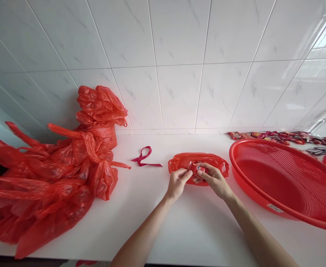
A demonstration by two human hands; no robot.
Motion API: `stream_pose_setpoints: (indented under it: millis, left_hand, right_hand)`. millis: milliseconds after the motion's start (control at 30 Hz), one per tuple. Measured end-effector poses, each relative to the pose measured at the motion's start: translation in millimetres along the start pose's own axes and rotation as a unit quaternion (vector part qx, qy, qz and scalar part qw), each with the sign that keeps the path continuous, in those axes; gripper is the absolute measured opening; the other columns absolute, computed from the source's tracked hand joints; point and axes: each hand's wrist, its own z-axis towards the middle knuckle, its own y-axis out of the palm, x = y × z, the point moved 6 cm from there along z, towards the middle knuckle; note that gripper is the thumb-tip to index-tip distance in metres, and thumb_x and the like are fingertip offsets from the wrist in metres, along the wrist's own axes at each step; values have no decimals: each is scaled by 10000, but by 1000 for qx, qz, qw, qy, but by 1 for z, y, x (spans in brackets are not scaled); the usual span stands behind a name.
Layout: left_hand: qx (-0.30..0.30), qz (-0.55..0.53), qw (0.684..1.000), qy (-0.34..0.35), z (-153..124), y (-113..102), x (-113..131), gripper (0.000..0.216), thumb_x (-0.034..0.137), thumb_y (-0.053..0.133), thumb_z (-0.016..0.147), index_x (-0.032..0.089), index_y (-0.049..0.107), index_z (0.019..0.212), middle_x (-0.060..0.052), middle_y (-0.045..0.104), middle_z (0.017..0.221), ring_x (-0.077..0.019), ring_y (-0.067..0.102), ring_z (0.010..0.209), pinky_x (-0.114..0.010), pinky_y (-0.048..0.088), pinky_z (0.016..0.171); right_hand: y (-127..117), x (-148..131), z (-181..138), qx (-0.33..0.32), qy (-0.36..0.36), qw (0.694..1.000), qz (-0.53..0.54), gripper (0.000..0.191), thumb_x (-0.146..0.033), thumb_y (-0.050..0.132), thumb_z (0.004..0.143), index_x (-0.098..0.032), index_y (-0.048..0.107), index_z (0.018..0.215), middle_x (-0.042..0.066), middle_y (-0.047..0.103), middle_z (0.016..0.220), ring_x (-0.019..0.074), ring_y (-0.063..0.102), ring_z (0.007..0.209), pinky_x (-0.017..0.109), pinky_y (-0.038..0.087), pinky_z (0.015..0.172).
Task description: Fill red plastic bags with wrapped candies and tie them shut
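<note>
Holding packet [196,170] over red bag [179,161]

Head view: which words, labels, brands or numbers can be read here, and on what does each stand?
No text can be read.
Small red packet, pinched between left hand and right hand: white and black print, too blurred.
Sticker on the red basket: too small.
Packets by the wall: too small.
</note>
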Motion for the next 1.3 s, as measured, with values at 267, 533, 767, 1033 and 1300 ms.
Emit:
stream_pose_setpoints:
  millis: [267,533,767,1033,1300]
  left_hand:
    - [-3,-38,999,-11,-2,-1,3,345,497,739,787,154,740,748,-28,691,707,-207,630,786,-363,501,857]
    - [-23,-40,999,20,-3,-1,12,335,456,739,807,175,694,628,-9,637,648,-188,609,737,-352,504,807]
    - [-21,-22,999,26,-3,-3,14,293,446,730,812,179,742,691,-16,646,675,-203,603,780,-371,483,829]
    - [-21,-27,999,31,-4,-1,16,319,469,731,804,188,718,655,-13,620,682,-198,572,745,-370,451,799]
    - [-5,-9,1000,28,-4,-5,14,335,466,730,806,170,721,650,-16,617,696,-184,567,747,-340,459,798]
  right_hand:
    - [5,0,-1,-34,18,996,78,357,-413,863,728,-248,737,1018,-15,719,791,159,710,708,346,593,769]
    - [7,1,-3,-71,17,992,105,320,-378,837,776,-250,731,1049,-10,727,790,150,704,690,321,571,739]
    - [7,-1,-3,-77,3,991,111,341,-369,835,785,-228,716,1071,-4,738,795,146,711,707,303,561,727]
    - [8,-5,-5,-77,2,991,110,329,-363,827,797,-225,704,1068,-7,740,786,140,710,685,311,563,747]
    - [9,-1,-4,-71,6,990,119,323,-357,823,806,-216,709,1073,1,748,813,137,710,701,296,564,722]
